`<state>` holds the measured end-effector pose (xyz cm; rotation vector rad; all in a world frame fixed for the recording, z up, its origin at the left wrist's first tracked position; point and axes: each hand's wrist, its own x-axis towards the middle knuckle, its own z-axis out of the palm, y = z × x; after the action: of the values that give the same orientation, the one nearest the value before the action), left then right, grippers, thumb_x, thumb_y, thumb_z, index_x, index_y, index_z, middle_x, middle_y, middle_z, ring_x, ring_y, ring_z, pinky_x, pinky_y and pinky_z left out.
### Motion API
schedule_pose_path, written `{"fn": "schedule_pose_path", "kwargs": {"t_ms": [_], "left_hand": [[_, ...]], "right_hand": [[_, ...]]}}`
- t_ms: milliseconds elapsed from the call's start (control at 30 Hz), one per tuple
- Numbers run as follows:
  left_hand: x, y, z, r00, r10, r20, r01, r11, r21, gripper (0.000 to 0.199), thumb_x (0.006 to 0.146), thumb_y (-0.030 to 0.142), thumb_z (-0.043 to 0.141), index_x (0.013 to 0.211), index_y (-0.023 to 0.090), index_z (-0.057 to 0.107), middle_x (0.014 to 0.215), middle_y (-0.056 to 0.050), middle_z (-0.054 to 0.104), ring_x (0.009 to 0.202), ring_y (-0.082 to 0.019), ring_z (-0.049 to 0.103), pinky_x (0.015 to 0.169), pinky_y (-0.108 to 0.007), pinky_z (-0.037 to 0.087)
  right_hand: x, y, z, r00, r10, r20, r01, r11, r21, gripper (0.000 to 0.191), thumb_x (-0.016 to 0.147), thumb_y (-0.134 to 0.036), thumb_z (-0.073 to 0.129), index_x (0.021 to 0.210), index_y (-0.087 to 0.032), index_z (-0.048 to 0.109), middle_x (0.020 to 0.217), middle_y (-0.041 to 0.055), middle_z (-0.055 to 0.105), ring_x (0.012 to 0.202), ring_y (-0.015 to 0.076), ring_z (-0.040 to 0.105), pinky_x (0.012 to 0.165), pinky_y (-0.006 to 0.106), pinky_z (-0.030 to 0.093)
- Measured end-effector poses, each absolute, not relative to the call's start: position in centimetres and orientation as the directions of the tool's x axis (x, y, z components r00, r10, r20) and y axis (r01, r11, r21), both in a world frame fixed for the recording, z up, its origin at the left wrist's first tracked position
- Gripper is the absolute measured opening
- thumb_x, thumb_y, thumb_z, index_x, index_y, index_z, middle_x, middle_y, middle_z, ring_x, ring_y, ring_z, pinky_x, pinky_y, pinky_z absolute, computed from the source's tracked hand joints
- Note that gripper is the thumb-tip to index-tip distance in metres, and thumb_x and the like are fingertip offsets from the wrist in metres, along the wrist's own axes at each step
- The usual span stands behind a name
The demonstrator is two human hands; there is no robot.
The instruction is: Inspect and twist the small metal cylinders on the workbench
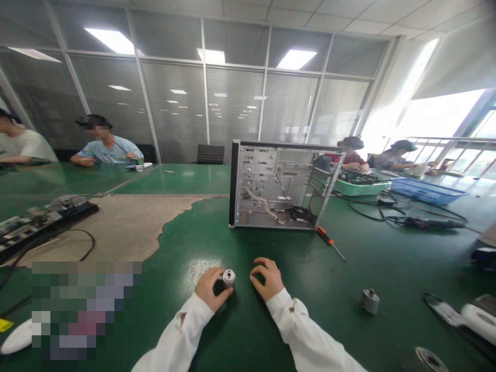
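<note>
My left hand (210, 288) is closed around the side of a small silvery metal cylinder (229, 279), which stands upright on the green table with dark holes in its top face. A short way to its right, my right hand (268, 278) hovers low over the tabletop with thumb and forefinger curled together in a pinch. Whatever may be between those fingertips is too small to make out. Beyond both hands stands an opened computer case (277, 186), its side panel off, with loose wires and a black fan inside.
An orange-and-black screwdriver (329, 240) lies beside the case. To the right are another metal cylinder (370, 301), a larger one (426, 359), a green basket (362, 188), a blue basket (426, 190) and cables. A power strip (23, 227) and white mouse (18, 336) are left. Several people sit around.
</note>
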<state>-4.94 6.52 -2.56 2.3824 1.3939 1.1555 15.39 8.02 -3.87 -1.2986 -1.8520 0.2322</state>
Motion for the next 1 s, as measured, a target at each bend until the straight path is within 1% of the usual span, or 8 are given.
{"fn": "schedule_pose_path", "kwargs": {"t_ms": [67,133,233,333,467,633,933,1000], "left_hand": [[-5.0,6.5,-2.7,0.274,0.807,0.523,0.658,-0.554,0.509,0.033,0.059,0.030,0.056,0.089,0.015,0.053,0.086,-0.008,0.059,0.082,-0.021,0.054,0.074,-0.036,0.043],[-5.1,6.5,-2.8,0.281,0.817,0.503,0.623,-0.554,0.552,0.041,0.056,0.023,0.055,0.095,0.015,0.050,0.093,-0.009,0.057,0.088,-0.023,0.052,0.078,-0.038,0.041],[-5.4,6.6,-3.1,0.281,0.839,0.466,0.567,-0.537,0.625,0.054,0.049,0.009,0.046,0.103,0.015,0.046,0.100,-0.009,0.055,0.094,-0.022,0.050,0.082,-0.038,0.039],[-5.6,6.9,-3.3,0.248,0.869,0.427,0.520,-0.492,0.698,0.057,0.046,0.002,0.037,0.101,0.015,0.047,0.098,-0.007,0.056,0.090,-0.018,0.053,0.082,-0.035,0.040],[-5.7,7.1,-3.3,0.182,0.900,0.396,0.498,-0.432,0.752,0.053,0.048,0.000,0.034,0.095,0.016,0.050,0.092,-0.005,0.059,0.087,-0.017,0.055,0.081,-0.034,0.042],[-5.8,7.0,-3.1,0.171,0.907,0.386,0.503,-0.417,0.757,0.050,0.048,0.000,0.034,0.092,0.017,0.052,0.088,-0.004,0.061,0.083,-0.016,0.056,0.079,-0.033,0.043],[-5.7,6.9,-2.8,0.176,0.911,0.373,0.466,-0.411,0.784,0.049,0.048,0.000,0.032,0.089,0.016,0.052,0.086,-0.004,0.063,0.080,-0.015,0.058,0.079,-0.032,0.044],[-5.6,6.9,-2.5,0.165,0.916,0.366,0.480,-0.398,0.781,0.048,0.048,0.000,0.032,0.088,0.016,0.052,0.083,-0.003,0.063,0.077,-0.014,0.058,0.076,-0.031,0.045]], "right_hand": [[15.8,8.3,-4.2,-0.111,0.865,0.490,0.690,0.422,-0.588,0.007,0.059,-0.019,0.055,0.065,-0.022,0.060,0.090,0.0048,0.056,0.091,0.0226,0.046,0.073,0.037,0.036],[16.2,8.8,-4.4,-0.062,0.872,0.485,0.630,0.411,-0.659,0.012,0.060,-0.021,0.054,0.071,-0.021,0.060,0.086,0.0045,0.058,0.086,0.0214,0.049,0.071,0.036,0.038],[17.1,9.6,-4.5,0.113,0.892,0.437,0.431,0.352,-0.831,0.019,0.062,-0.025,0.052,0.079,-0.020,0.059,0.083,0.0046,0.060,0.079,0.0194,0.053,0.066,0.032,0.041],[17.9,10.3,-4.6,0.189,0.922,0.337,0.280,0.278,-0.919,0.021,0.062,-0.030,0.054,0.078,-0.018,0.060,0.079,0.0047,0.061,0.075,0.0193,0.056,0.062,0.031,0.043],[18.3,10.6,-4.5,0.200,0.926,0.319,0.258,0.264,-0.929,0.022,0.061,-0.033,0.056,0.077,-0.018,0.061,0.077,0.0043,0.062,0.075,0.0193,0.057,0.063,0.031,0.044],[18.0,10.5,-4.5,0.207,0.925,0.318,0.245,0.266,-0.932,0.024,0.062,-0.034,0.056,0.078,-0.017,0.061,0.080,0.0049,0.062,0.075,0.0188,0.057,0.064,0.031,0.045],[17.9,10.5,-4.4,0.198,0.919,0.342,0.262,0.286,-0.922,0.021,0.063,-0.033,0.054,0.077,-0.017,0.059,0.078,0.0051,0.062,0.074,0.0187,0.057,0.060,0.030,0.045],[17.6,10.1,-3.9,0.195,0.914,0.356,0.271,0.298,-0.915,0.021,0.064,-0.032,0.053,0.078,-0.017,0.059,0.078,0.0051,0.062,0.073,0.0185,0.057,0.059,0.029,0.045]]}}
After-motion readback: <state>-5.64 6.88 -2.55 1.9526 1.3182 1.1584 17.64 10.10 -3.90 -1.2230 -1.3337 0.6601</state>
